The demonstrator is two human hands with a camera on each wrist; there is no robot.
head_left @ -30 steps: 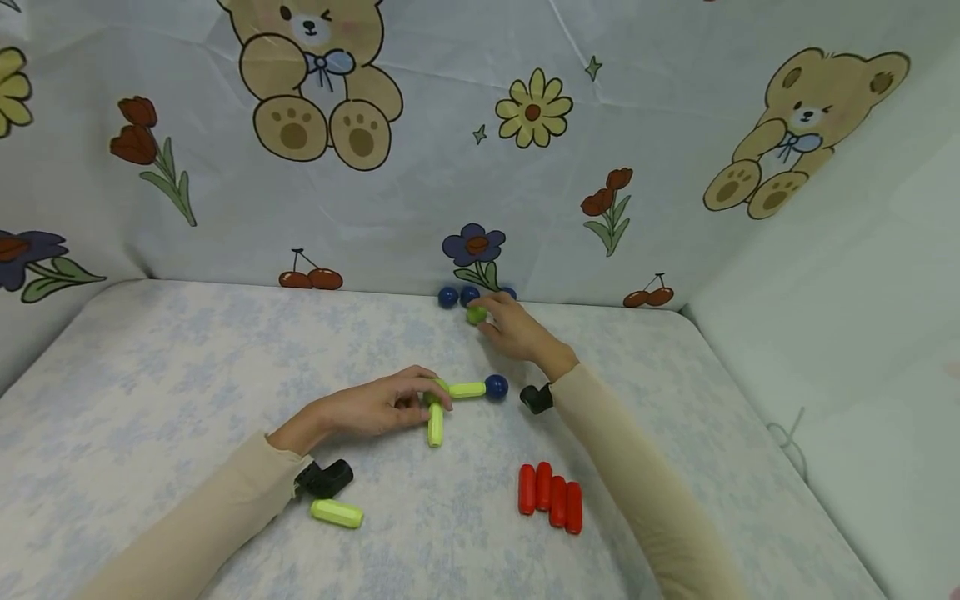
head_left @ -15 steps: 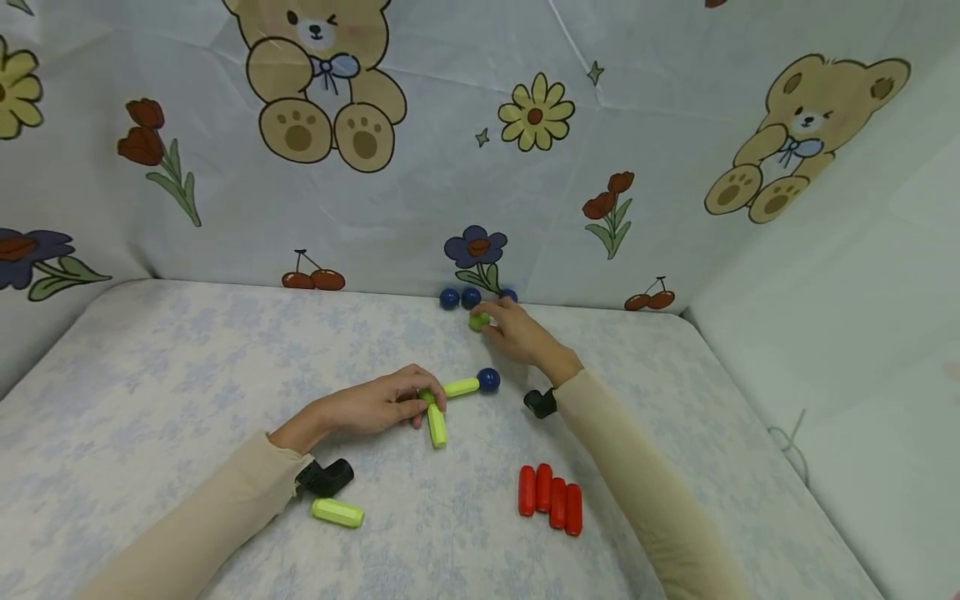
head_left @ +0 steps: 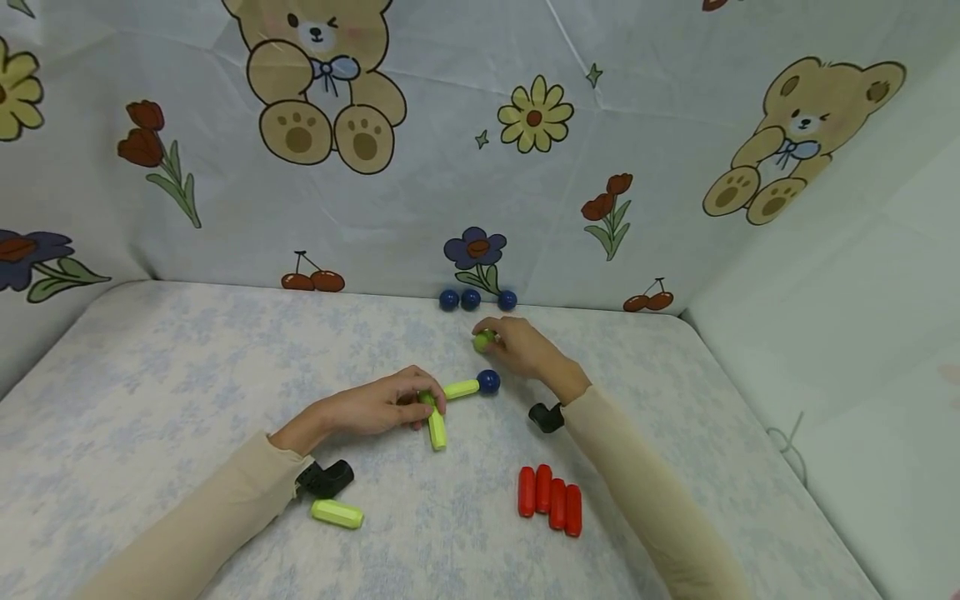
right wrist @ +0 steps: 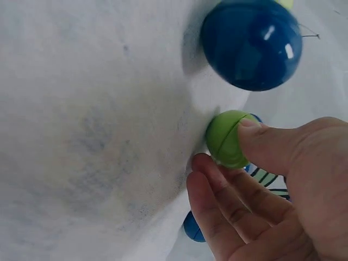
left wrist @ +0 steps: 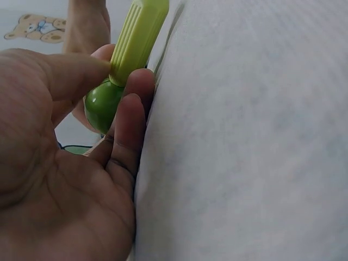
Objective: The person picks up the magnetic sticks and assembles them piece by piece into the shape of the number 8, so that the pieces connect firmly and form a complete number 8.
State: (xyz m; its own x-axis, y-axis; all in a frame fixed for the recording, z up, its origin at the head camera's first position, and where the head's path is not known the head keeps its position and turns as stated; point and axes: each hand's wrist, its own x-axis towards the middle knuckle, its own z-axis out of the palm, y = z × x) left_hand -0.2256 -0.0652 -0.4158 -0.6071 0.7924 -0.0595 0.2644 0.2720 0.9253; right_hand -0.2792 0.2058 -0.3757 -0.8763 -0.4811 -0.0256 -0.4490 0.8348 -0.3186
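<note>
Drawing back toward the person comes the right hand (head_left: 525,346), and the light green ball (head_left: 482,342) travels with it, away from the row of three blue balls (head_left: 471,300) by the printed cloth (head_left: 427,200). From the head view, the ball sits between thumb and fingers, pinched, partly covered by them. Over on the left, the left hand (head_left: 386,406) stays put, bent over a lime stick (head_left: 437,431) that points toward the person, its far end lost under the fingers. A second lime stick (head_left: 461,388) runs out from beneath that hand to touch a nearer blue ball (head_left: 488,382). Also on the tabletop (head_left: 187,375): a loose lime stick (head_left: 337,513) by the left sleeve (head_left: 217,508), and four red sticks (head_left: 557,502) side by side.

Across to the left wrist, and here's what the head view hides: a glossy, darker green ball (left wrist: 102,106) against the end of a ribbed lime stick, thumb and fingers gripping right about that joint. Exactly how the fingers behind it lie, I can't tell. The stick's other end is cut by the top edge.

Now the right wrist: thumb pressed on the light green ball, a seam line running round it. The big blue ball above is cropped at the top, a lime sliver peeking from behind; another blue ball, lower down, is half hidden by fingertips.
</note>
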